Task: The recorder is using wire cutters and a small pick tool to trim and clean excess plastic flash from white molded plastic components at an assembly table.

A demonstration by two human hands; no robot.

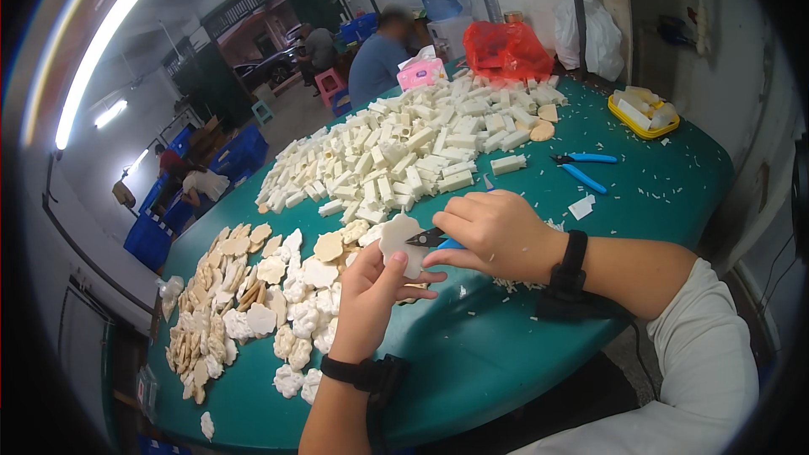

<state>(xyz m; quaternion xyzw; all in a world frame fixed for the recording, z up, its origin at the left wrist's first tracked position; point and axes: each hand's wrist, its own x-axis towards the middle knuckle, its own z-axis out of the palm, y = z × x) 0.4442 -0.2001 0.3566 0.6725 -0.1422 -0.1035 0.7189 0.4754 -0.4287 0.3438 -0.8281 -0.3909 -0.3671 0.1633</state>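
Between thumb and fingers my left hand (373, 288) grips a flat white plastic piece (401, 240) with a wavy, cloud-like outline. My right hand (497, 232) is closed round blue-handled cutting nippers (431, 238), whose dark jaws reach the piece's right edge. Whether the jaws bite into it I cannot tell. Left of my left hand lie a heap of cream wavy pieces (215, 303) and a cluster of white ones (299, 307). Beyond both hands spreads a large pile of white rectangular plastic parts (396, 152).
On the green table (497, 350) rest a second pair of blue nippers (581, 170), a yellow tray (647, 128) of white blocks, a pink tissue box (421, 73) and a red plastic bag (508, 50). Small white scraps dot the right side. A person in blue (377, 63) sits beyond.
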